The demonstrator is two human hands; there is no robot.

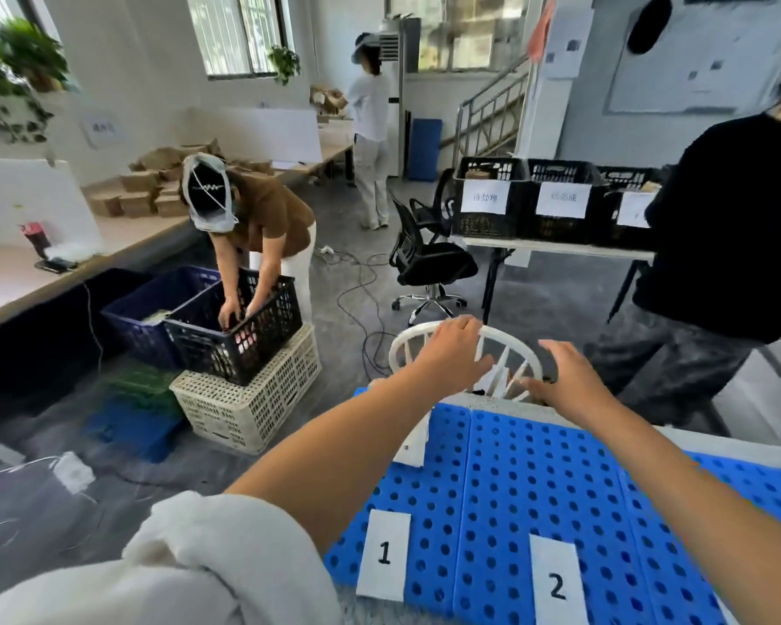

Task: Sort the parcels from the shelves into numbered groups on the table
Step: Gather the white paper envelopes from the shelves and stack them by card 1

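Observation:
A blue perforated mat [537, 489] covers the table in front of me. White cards marked 1 [383, 553] and 2 [556, 581] lie on its near part. No parcel is in my hands. My left hand [454, 349] rests palm down on the curved top rail of a white chair back [506, 354] at the table's far edge, its fingers over the rail. My right hand [564, 376] hovers beside it with spread fingers, over the right end of that rail.
A person bends over a black crate [240, 327] stacked on a beige crate [249, 399], next to a dark blue crate [154, 309]. Another person in black [713, 245] stands at right by labelled black crates [528, 203]. An office chair [429, 263] and floor cables lie ahead.

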